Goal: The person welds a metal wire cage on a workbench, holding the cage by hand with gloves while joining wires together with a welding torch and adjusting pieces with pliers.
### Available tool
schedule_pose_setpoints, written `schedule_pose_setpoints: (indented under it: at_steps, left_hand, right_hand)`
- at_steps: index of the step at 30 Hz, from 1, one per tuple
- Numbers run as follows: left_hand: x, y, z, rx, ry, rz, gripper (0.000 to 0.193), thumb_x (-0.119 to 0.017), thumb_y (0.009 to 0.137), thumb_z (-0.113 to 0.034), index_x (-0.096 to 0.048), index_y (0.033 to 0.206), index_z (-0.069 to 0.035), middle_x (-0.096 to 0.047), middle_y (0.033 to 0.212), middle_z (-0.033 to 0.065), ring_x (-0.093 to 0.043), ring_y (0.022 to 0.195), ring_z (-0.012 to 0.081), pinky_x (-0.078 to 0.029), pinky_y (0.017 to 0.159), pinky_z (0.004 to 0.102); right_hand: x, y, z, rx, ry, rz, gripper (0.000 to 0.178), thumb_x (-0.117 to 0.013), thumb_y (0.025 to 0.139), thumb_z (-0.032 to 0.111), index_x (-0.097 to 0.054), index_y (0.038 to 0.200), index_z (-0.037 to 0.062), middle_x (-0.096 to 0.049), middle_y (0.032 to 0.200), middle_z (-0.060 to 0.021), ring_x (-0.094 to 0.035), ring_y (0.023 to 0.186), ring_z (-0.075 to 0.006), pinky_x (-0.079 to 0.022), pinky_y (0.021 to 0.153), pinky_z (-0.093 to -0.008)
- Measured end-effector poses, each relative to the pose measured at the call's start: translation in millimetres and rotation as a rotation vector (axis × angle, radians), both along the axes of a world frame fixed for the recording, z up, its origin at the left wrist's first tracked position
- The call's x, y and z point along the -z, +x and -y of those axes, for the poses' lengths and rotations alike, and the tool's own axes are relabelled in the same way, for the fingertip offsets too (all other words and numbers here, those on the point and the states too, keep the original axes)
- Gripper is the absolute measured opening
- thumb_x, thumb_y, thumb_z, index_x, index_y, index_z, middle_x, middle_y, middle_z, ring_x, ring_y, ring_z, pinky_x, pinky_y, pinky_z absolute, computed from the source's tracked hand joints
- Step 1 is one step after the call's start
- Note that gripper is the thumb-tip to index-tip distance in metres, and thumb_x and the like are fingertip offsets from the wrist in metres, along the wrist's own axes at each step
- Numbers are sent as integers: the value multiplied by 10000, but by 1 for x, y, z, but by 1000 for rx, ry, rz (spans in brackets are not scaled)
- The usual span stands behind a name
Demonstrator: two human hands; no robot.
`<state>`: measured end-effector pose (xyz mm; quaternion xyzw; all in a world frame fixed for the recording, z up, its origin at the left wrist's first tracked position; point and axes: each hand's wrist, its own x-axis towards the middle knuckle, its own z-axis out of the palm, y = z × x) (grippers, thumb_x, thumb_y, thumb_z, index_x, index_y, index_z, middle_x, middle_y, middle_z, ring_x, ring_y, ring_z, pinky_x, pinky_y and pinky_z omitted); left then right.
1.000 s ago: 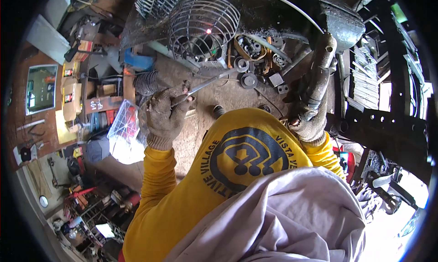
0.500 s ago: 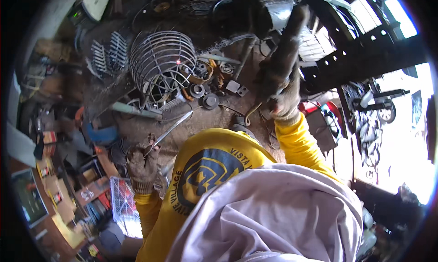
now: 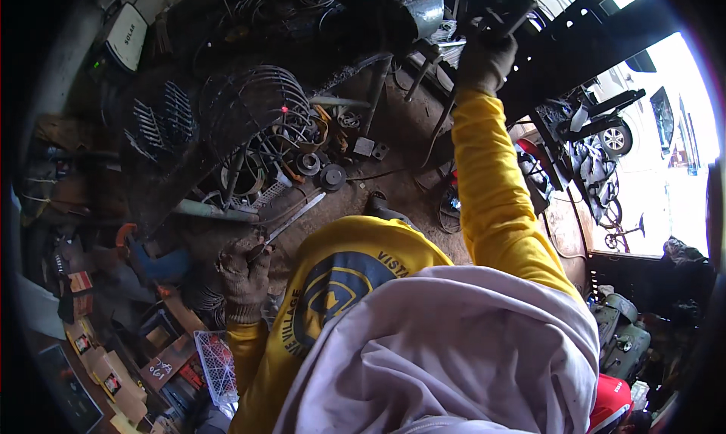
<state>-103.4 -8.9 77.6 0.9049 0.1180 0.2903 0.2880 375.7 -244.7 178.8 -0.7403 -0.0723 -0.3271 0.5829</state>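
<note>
Low at the left, a gloved left hand [image 3: 243, 271] pinches a thin metal rod [image 3: 293, 217].
Its far end points toward the wire cage [image 3: 253, 105]. Up high, the right hand [image 3: 484, 56] reaches among dark metal parts; its grip cannot be told.

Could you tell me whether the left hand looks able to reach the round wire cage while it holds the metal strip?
Probably yes: the left hand holds the metal strip just below the wire cage, with only low scrap between.
</note>
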Motion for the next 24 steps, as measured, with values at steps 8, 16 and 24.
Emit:
schedule_pose_setpoints:
  at_steps: [8,16,24]
  left_hand:
    - [7,-6,-7,-61,-60,-19,252,-784,860,-254,-725,1037,-84,-700,945,132,-665,855,370,-510,810,478]
    - [12,-3,-14,-20,-90,-47,216,-779,868,-225,-737,1014,-71,-717,983,140,-665,861,358,-510,823,468]
    - [-3,-1,-17,-26,-81,-89,233,-785,862,-199,-731,1044,-64,-707,979,148,-660,905,362,-504,833,463]
  right_hand:
    - [44,0,-51,272,-78,48,551,-751,806,364,-570,1230,63,-683,1098,-198,-659,1026,-412,-514,872,-499]
    - [39,-22,-68,363,-288,-143,738,-676,841,87,-368,1512,90,-657,1249,-125,-634,1099,-324,-510,955,-417]
    - [49,-12,-71,184,-19,60,638,-631,841,-41,-444,1440,69,-672,1227,-85,-644,1077,-219,-523,930,-342]
